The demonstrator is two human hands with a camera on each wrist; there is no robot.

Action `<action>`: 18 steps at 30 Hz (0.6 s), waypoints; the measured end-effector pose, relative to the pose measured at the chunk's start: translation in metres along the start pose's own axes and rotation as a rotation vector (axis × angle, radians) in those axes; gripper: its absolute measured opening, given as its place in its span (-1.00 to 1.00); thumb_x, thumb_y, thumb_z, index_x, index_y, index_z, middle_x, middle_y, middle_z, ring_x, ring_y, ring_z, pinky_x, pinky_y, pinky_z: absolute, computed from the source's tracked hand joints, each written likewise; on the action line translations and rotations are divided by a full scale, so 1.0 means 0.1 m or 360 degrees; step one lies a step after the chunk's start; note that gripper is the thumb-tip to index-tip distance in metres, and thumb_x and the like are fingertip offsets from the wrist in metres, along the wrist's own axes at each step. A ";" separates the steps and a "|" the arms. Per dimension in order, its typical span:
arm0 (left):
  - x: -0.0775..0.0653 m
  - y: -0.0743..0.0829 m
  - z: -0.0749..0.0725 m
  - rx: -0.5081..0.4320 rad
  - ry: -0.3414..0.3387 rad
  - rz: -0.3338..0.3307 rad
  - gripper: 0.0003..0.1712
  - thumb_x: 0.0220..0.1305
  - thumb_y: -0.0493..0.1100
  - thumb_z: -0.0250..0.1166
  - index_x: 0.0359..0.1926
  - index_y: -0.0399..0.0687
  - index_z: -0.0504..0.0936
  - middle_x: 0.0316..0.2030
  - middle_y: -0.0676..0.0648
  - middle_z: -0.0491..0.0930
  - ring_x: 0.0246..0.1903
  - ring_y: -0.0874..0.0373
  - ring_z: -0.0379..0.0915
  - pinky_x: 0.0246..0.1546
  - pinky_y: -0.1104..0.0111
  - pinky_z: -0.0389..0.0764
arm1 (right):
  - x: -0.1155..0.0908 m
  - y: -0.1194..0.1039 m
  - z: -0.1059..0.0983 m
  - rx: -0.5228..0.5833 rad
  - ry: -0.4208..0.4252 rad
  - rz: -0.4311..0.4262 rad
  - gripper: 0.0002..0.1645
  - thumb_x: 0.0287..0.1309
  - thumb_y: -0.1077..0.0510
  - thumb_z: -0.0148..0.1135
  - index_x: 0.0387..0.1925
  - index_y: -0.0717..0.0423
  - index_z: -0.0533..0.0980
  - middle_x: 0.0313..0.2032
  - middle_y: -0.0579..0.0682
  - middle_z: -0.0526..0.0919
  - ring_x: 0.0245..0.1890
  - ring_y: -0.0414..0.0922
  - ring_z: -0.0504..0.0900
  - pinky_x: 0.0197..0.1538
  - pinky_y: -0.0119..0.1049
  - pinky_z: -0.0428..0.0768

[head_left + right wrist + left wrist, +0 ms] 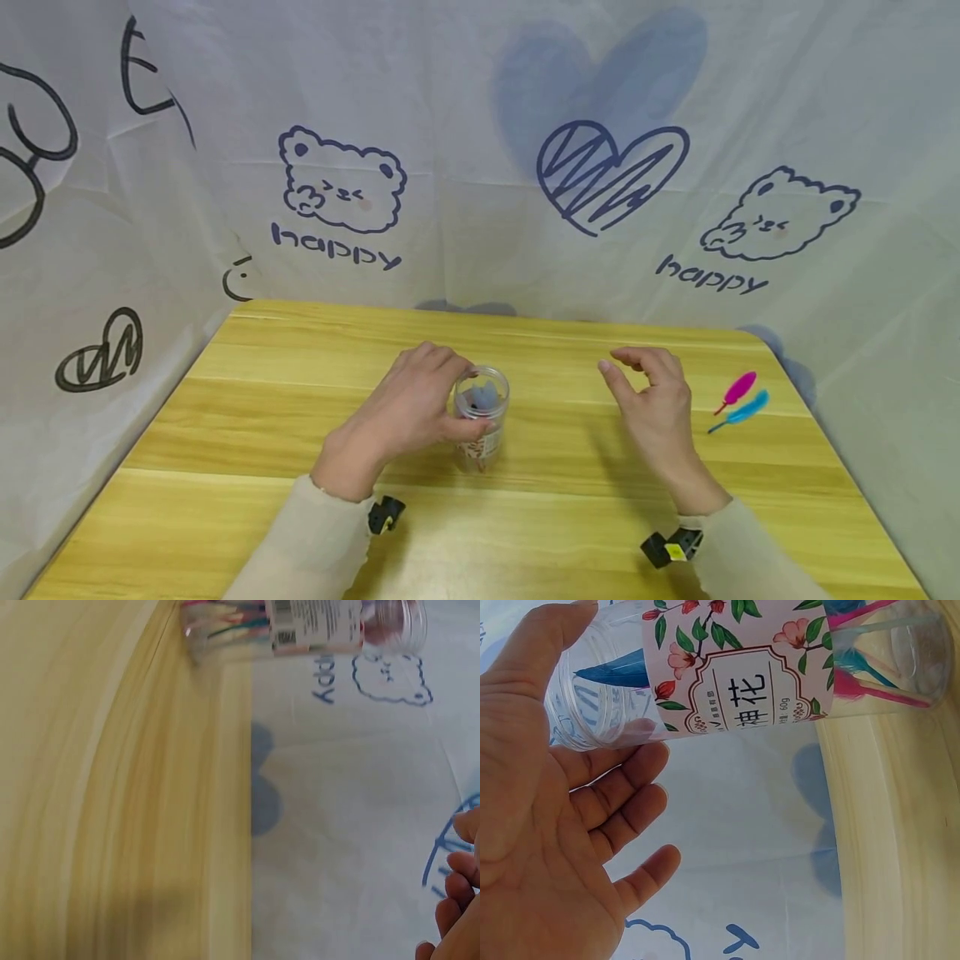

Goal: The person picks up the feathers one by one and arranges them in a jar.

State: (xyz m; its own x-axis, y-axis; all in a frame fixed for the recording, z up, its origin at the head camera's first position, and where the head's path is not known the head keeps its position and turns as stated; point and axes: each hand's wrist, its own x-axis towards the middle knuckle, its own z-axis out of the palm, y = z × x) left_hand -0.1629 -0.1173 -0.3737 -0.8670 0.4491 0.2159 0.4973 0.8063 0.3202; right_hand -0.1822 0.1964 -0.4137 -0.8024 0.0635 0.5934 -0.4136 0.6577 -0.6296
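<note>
My left hand (416, 404) holds a clear plastic jar (480, 443) near its neck, thumb on one side and fingertips on the other. The jar stands upright on the table with no lid on its mouth. In the left wrist view, a pink label with flowers and Chinese characters (739, 682) wraps its middle. Blue and pink feathers are inside, one blue feather tip (619, 670) showing above the label. Over the table to the jar's right, my right hand (660, 408) is raised with thumb and fingers loosely curved apart, nothing between them.
A pink feather (739, 388) and a blue feather (748, 407) lie side by side on the wooden table (247, 417), right of my right hand. White cloth (465, 225) with bear and heart drawings hangs behind the table's back edge and at both sides.
</note>
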 end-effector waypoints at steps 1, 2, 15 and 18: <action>0.00 0.00 0.00 -0.0005 -0.0001 0.0000 -0.19 0.13 0.39 0.50 0.20 -0.07 0.68 0.15 -0.06 0.65 0.21 -0.03 0.46 0.34 -0.01 0.44 | -0.01 0.03 -0.03 -0.0019 0.0003 0.0010 -0.75 0.33 0.20 0.44 -0.04 0.27 0.68 -0.08 0.18 0.65 -0.03 0.08 0.51 0.04 -0.14 0.42; 0.00 0.00 0.00 -0.0011 -0.0003 -0.0001 -0.19 0.13 0.39 0.50 0.20 -0.07 0.68 0.15 -0.06 0.65 0.21 -0.03 0.46 0.34 -0.01 0.44 | -0.01 0.07 -0.06 -0.0038 0.0009 0.0021 -0.75 0.34 0.20 0.44 -0.05 0.27 0.68 -0.09 0.18 0.65 -0.04 0.08 0.51 0.04 -0.13 0.41; 0.00 -0.02 0.03 -0.0039 -0.0019 -0.0009 -0.18 0.14 0.39 0.51 0.22 -0.08 0.66 0.16 -0.06 0.64 0.21 -0.02 0.46 0.33 0.01 0.45 | -0.03 0.56 -0.46 -0.0380 -0.0093 0.0155 -0.55 0.39 0.13 0.36 0.09 0.46 0.60 -0.01 0.43 0.62 0.04 0.34 0.48 0.15 0.23 0.34; -0.01 -0.02 0.03 -0.0047 -0.0024 -0.0018 -0.17 0.14 0.39 0.51 0.22 -0.08 0.66 0.17 -0.05 0.64 0.22 -0.02 0.45 0.33 0.01 0.45 | -0.02 0.72 -0.56 -0.0475 -0.0161 0.0203 -0.46 0.44 0.06 0.31 0.14 0.50 0.57 0.03 0.49 0.59 0.06 0.41 0.46 0.14 0.34 0.32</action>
State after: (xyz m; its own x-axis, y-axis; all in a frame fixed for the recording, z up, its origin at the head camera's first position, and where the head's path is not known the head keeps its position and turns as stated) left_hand -0.1634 -0.1182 -0.3768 -0.8729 0.4460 0.1980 0.4880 0.7997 0.3499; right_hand -0.1864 0.2852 -0.4322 -0.8845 0.0946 0.4569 -0.1748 0.8408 -0.5123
